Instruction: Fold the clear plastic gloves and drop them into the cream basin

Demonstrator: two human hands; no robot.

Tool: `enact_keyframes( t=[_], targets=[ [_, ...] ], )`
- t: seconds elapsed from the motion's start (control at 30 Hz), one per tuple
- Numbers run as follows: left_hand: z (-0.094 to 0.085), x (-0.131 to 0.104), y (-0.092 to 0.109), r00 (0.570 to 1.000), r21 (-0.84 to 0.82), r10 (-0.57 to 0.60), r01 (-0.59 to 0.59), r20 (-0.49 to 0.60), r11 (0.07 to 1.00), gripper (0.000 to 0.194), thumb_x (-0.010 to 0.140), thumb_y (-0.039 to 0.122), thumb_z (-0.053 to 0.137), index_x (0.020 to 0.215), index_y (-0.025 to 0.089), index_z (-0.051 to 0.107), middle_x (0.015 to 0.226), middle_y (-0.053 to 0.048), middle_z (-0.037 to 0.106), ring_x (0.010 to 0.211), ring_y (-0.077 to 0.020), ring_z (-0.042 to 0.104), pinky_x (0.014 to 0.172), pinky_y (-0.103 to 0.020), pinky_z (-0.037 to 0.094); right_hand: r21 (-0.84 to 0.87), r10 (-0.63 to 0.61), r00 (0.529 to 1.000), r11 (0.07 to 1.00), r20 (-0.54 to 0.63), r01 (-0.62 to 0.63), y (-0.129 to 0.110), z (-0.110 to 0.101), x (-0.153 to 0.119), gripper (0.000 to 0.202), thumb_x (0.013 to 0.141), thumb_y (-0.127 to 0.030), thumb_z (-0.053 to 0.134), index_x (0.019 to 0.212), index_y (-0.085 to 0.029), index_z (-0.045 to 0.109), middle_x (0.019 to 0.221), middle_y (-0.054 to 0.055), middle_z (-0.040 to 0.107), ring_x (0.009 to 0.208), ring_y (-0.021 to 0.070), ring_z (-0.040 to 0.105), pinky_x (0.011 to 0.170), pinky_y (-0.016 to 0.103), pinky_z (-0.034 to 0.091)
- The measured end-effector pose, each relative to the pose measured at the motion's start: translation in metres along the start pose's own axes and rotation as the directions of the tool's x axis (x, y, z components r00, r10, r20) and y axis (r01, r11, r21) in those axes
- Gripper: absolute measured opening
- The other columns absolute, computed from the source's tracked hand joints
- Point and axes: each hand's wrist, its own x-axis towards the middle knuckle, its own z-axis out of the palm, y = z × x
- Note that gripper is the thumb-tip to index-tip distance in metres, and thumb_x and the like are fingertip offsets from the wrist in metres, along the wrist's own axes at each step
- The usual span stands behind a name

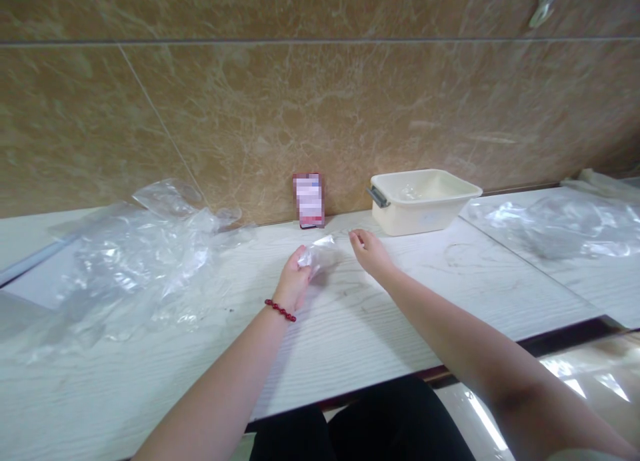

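Observation:
Crumpled clear plastic (323, 249) sticks out of my left hand (296, 274), whose fingers are closed around it above the white table. A red beaded bracelet (281, 310) circles my left wrist. To the right, my right hand (368, 250) is raised near the bin's lower left corner, its thumb and forefinger pinched together. Whatever may be between those fingertips is too small to make out. Behind the hands, a phone (309, 201) leans upright against the wall, its screen blurred.
A cream bin (423, 214) with a grey handle stands against the marble wall (260, 114), some clear plastic inside it. Heaps of clear plastic (135, 261) cover the table's left part, with more clear plastic (565, 221) at the far right. The table's front edge is near my legs.

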Motion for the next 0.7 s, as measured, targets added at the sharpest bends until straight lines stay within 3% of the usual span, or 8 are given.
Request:
enact_keyframes(
  t=[0.07,0.1,0.17,0.23,0.3,0.4,0.57,0.7],
  targets=[
    [0.002,0.0,0.001,0.996,0.004,0.066,-0.066,-0.052,0.998,0.061,0.063,-0.004,0.045,0.119,0.018,0.035,0.096,-0.004,0.057,0.078,-0.0092,0.055,0.07,-0.02,0.041,0.291,0.126,0.967,0.938,0.221,-0.188,-0.011,0.002,-0.01,0.038,0.082,-0.043,0.028,0.091,-0.015,0.052,0.082,0.009,0.059,0.071,0.015,0.056,0.059,0.026,0.043],
    [0.002,-0.001,0.001,0.993,0.009,0.096,-0.096,-0.069,0.995,0.061,0.064,-0.002,0.046,0.12,0.019,0.035,0.096,-0.004,0.057,0.078,-0.0094,0.055,0.07,-0.02,0.041,0.404,0.159,0.91,0.857,0.383,-0.32,-0.016,0.005,-0.015,0.04,0.081,-0.046,0.029,0.089,-0.014,0.051,0.078,0.009,0.059,0.064,0.0138,0.056,0.051,0.023,0.042],
    [0.004,-0.003,0.0,0.987,0.001,0.145,-0.146,-0.072,0.989,0.059,0.066,0.001,0.048,0.12,0.021,0.035,0.096,-0.004,0.057,0.078,-0.0101,0.055,0.07,-0.021,0.041,0.54,0.095,0.758,0.645,0.645,-0.541,-0.023,0.013,-0.025,0.04,0.078,-0.048,0.034,0.089,-0.013,0.05,0.079,0.009,0.059,0.062,0.0126,0.057,0.044,0.02,0.04],
    [0.005,-0.005,-0.001,0.982,-0.014,0.183,-0.184,-0.056,0.983,0.058,0.067,0.004,0.049,0.12,0.022,0.035,0.098,-0.004,0.057,0.082,-0.0108,0.054,0.072,-0.022,0.041,0.614,-0.025,0.674,0.437,0.739,-0.657,-0.026,0.02,-0.029,0.034,0.076,-0.045,0.043,0.087,-0.014,0.051,0.083,0.006,0.058,0.068,0.011,0.057,0.043,0.016,0.04],
    [0.007,-0.007,-0.002,0.98,-0.024,0.2,-0.2,-0.019,0.979,0.055,0.069,0.006,0.049,0.12,0.022,0.035,0.102,-0.005,0.055,0.084,-0.0114,0.054,0.072,-0.022,0.041,0.676,-0.065,0.688,0.275,0.723,-0.684,-0.026,0.025,-0.029,0.026,0.074,-0.039,0.049,0.084,-0.015,0.052,0.079,0.002,0.058,0.068,0.0084,0.057,0.044,0.014,0.041],
    [0.009,-0.008,-0.004,0.979,0.006,0.2,-0.2,0.038,0.98,0.054,0.07,0.009,0.049,0.12,0.022,0.035,0.105,-0.005,0.054,0.081,-0.0112,0.054,0.068,-0.022,0.042,0.756,0.027,0.768,0.158,0.64,-0.635,-0.023,0.027,-0.024,0.015,0.072,-0.028,0.055,0.076,-0.014,0.053,0.069,-0.001,0.056,0.056,0.0044,0.054,0.042,0.012,0.041],
    [0.008,-0.007,-0.008,0.971,0.135,0.225,-0.234,0.079,0.963,0.056,0.071,0.013,0.051,0.122,0.026,0.032,0.104,-0.004,0.053,0.07,-0.0091,0.053,0.058,-0.019,0.041,0.84,0.178,0.843,0.12,0.507,-0.53,-0.02,0.023,-0.015,0.006,0.068,-0.015,0.057,0.068,-0.013,0.052,0.057,-0.005,0.051,0.042,0.0004,0.044,0.037,0.009,0.038],
    [0.009,-0.008,-0.005,0.961,0.081,0.239,-0.252,0.14,0.964,0.061,0.071,0.011,0.05,0.125,0.028,0.025,0.103,-0.004,0.054,0.079,-0.01,0.054,0.066,-0.021,0.042,0.879,0.226,0.876,0.128,0.425,-0.46,-0.016,0.019,-0.008,0.007,0.066,-0.015,0.059,0.068,-0.014,0.052,0.061,-0.005,0.053,0.045,0.0005,0.046,0.041,0.01,0.042]
  ],
)
